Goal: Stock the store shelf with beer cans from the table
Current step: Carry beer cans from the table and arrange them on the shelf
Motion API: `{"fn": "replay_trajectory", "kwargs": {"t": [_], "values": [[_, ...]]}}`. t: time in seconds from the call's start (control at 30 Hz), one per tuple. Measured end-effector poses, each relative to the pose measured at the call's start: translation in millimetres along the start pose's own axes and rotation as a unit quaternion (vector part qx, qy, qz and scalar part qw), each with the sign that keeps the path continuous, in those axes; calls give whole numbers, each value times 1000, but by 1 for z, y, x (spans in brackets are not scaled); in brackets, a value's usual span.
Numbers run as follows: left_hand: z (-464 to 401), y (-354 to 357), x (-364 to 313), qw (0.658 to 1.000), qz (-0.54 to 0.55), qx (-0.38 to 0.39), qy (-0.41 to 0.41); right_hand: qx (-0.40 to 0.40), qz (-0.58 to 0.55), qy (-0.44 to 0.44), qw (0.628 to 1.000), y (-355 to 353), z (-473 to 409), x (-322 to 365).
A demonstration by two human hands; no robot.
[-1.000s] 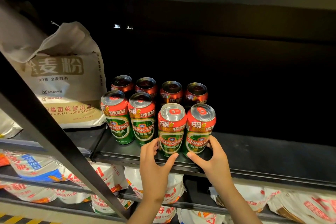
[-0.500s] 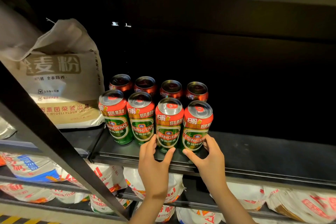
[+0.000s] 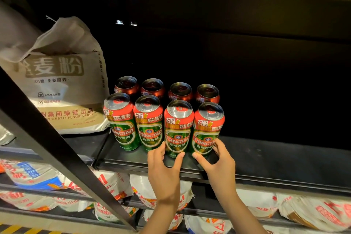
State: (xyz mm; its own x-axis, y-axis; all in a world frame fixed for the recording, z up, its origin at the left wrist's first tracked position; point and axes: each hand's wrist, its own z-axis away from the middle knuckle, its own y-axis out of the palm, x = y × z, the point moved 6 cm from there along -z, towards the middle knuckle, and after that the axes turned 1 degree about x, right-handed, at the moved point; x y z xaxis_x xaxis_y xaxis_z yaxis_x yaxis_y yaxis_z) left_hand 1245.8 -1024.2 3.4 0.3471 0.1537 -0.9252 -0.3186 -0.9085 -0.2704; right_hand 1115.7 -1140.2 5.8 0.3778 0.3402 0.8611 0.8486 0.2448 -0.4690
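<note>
My left hand (image 3: pixel 164 170) is half open around the base of the third can (image 3: pixel 178 129) in the front row: thumb tip touching its lower right, fingers curved at its lower left. I cannot tell whether those fingers press the can or only lie against it. My right hand (image 3: pixel 218 159) cups the base of the fourth can (image 3: pixel 207 130) the same way, thumb at its lower left, fingers curled round its right side and touching it. Both cans stand upright on the shelf (image 3: pixel 275 167), just in front of my fingertips, touching each other side by side. To the left of my left hand stand two more front cans (image 3: pixel 135 121), close against the third. Beyond my hands, a back row (image 3: pixel 167 90) of four cans stands right behind the front one. Further left of my left hand a flour bag (image 3: pixel 60 85) leans on the same shelf. Below my wrists, a lower shelf holds white sacks (image 3: pixel 303 213) with red print.
</note>
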Motion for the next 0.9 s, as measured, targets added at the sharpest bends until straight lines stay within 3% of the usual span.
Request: {"fn": "replay_trajectory", "kwargs": {"t": [0.63,0.9], "values": [[1,0,-4,1000,12,-1,-12,14,15,-4,1000,1,4,8],[-1,-3,-4,997,-8,57,-54,22,11,15,1000,1,6,15]]}}
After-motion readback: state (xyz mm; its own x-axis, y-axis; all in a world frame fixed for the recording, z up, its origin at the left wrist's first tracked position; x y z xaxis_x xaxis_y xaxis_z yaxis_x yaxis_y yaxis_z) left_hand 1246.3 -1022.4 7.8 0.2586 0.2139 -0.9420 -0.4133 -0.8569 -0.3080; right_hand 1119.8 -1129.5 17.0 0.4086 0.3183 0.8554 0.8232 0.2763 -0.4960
